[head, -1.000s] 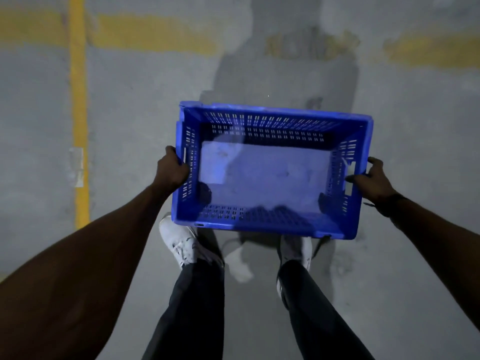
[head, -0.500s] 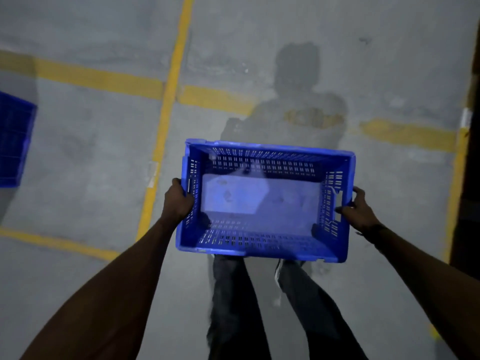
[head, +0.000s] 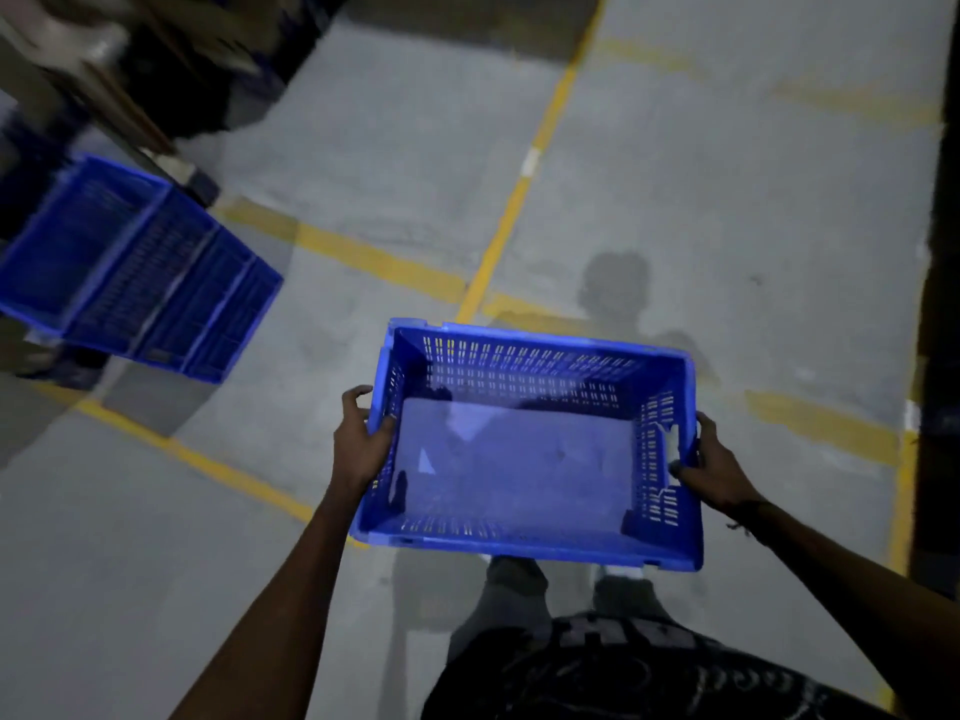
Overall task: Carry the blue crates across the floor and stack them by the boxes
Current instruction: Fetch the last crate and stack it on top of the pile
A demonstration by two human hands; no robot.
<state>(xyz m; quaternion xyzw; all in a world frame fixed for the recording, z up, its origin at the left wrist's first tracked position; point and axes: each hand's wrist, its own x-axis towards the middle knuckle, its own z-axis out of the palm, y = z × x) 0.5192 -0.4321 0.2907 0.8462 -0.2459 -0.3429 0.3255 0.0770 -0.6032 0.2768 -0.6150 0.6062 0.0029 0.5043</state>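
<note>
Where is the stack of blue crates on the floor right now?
In the head view, the crate stack sits at left on the floor, beside blurred boxes, left of the carried crate.

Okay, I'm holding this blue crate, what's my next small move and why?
Probably turn left and walk toward the blue stack. Both hands, left and right, grip the empty crate, and that stack sits ahead-left beside the blurred boxes.

Dim warehouse or storage bay w/ a grey concrete floor (head: 363,163) marked by painted yellow lines (head: 511,220). Stacked blue plastic crates (head: 135,272) sit at left, near blurred cardboard boxes (head: 104,59) in the top-left corner.
</note>
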